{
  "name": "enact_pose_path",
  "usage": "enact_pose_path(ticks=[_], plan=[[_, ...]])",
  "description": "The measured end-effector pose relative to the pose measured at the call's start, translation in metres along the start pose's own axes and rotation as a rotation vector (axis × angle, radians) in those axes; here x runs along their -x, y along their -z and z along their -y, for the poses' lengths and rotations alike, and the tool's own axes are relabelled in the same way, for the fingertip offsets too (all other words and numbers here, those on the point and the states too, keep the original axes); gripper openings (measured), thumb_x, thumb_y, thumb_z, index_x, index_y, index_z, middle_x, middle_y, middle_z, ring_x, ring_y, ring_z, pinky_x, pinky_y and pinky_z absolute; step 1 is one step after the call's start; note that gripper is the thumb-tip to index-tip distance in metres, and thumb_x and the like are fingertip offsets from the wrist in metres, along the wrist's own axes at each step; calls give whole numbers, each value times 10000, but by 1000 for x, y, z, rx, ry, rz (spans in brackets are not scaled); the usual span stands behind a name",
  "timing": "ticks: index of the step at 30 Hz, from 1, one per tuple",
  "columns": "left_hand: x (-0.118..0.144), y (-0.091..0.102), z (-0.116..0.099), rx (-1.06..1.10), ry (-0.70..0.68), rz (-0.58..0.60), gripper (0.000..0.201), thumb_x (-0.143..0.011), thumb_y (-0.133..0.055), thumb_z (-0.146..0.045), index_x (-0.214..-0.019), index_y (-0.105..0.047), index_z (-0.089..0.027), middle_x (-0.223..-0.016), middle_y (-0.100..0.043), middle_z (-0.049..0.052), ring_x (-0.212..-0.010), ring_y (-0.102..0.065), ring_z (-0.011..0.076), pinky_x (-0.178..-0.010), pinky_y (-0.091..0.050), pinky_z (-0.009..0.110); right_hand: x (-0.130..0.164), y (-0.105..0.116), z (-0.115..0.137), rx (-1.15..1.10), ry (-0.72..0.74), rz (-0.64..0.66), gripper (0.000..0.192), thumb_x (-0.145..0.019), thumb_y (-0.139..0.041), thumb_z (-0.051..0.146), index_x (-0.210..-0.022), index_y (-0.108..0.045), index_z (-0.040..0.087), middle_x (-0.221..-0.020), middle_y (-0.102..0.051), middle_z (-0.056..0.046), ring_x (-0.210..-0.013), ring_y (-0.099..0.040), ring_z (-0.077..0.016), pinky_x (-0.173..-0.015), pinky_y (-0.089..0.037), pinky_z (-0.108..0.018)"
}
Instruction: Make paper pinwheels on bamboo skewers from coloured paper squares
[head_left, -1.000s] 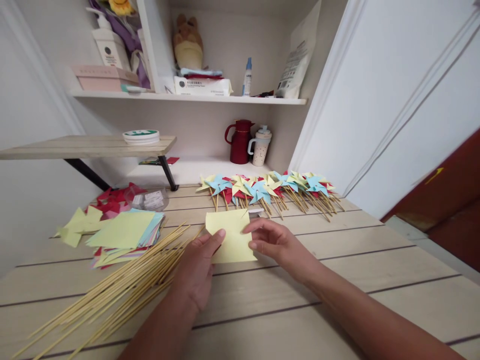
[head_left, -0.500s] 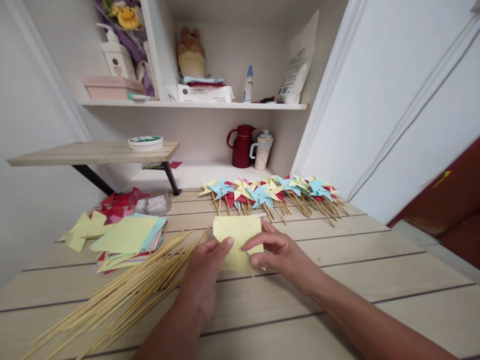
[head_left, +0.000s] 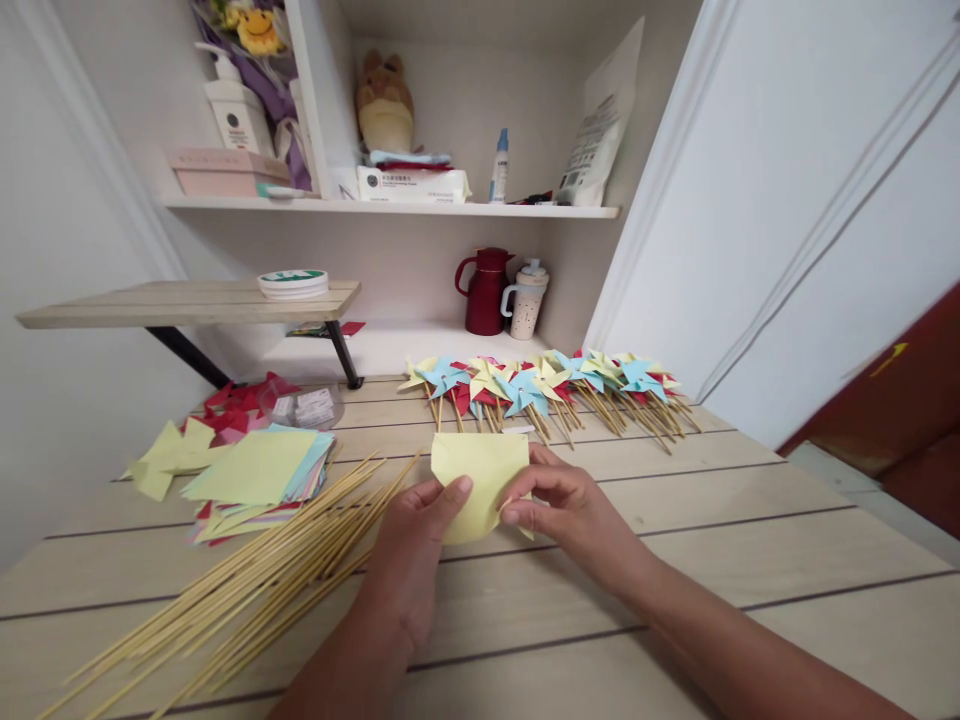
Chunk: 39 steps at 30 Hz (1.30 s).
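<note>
I have a yellow paper square (head_left: 480, 478) pinched between both hands, lifted just above the desk (head_left: 675, 540): my left hand (head_left: 411, 560) grips its near-left edge with the thumb on top, and my right hand (head_left: 570, 510) has its fingers closed on the right side, where a corner is bending over. Judging by the row of finished pinwheels (head_left: 540, 385) along the far edge (a good many of them), much of the work looks done, yet a stack of paper sheets (head_left: 259, 470) and a heap of bamboo sticks (head_left: 247, 580) lie to my left, so plenty seems left. The sticks sit just beside my left wrist; to the right and in front the desk gives me room.
</note>
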<state>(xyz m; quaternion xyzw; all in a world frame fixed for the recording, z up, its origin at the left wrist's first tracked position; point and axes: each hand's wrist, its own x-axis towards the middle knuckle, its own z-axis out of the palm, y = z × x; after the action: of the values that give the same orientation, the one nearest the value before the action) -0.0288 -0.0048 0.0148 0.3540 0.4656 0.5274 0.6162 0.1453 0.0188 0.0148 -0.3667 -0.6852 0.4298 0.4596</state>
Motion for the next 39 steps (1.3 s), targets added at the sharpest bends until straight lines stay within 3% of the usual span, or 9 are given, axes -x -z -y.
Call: enact_pose_path(ticks=[5,14,21,30,39], plan=[[1,-2,0,-86,-38,-14,414,-679,-773,-460,-910,-771,-116,-742,-733,86,-654,-614,164,-638,-440,259,2,-2,-3,62,-112,-59,153,-701,-796,320,-651,-708,205,-802,-579,-5,-785,-554,-163,-724,-426,-286],[6,-9,-4,-208,-96,-5,284,-695,-754,-435,-652,-733,-155,-634,-676,6,-585,-535,116,-588,-388,217,6,-2,-2,212,-131,-186,156,-707,-784,352,-668,-720,215,-716,-679,-6,-711,-582,-167,-679,-426,-278],[6,-9,-4,-260,-105,3,287,-701,-743,-452,-757,-771,-171,-681,-693,5,-624,-545,134,-624,-392,233,6,-4,-3,201,-124,-205,187,-707,-786,358,-647,-698,204,-706,-703,-9,-704,-604,-167,-681,-438,-275],[7,-11,-6,-322,-137,-14,242,-700,-740,-414,-680,-753,-174,-614,-659,-5,-581,-522,131,-574,-374,226,7,-5,-1,265,-76,-236,235,-708,-782,394,-622,-676,203,-660,-679,-6,-649,-583,-164,-622,-421,-279],[7,-13,-4,-322,-186,-29,179,-692,-722,-353,-734,-775,-187,-662,-699,15,-694,-632,204,-634,-454,261,11,-10,7,316,-48,-272,217,-704,-789,375,-618,-677,210,-654,-659,-4,-634,-559,-162,-599,-412,-275]])
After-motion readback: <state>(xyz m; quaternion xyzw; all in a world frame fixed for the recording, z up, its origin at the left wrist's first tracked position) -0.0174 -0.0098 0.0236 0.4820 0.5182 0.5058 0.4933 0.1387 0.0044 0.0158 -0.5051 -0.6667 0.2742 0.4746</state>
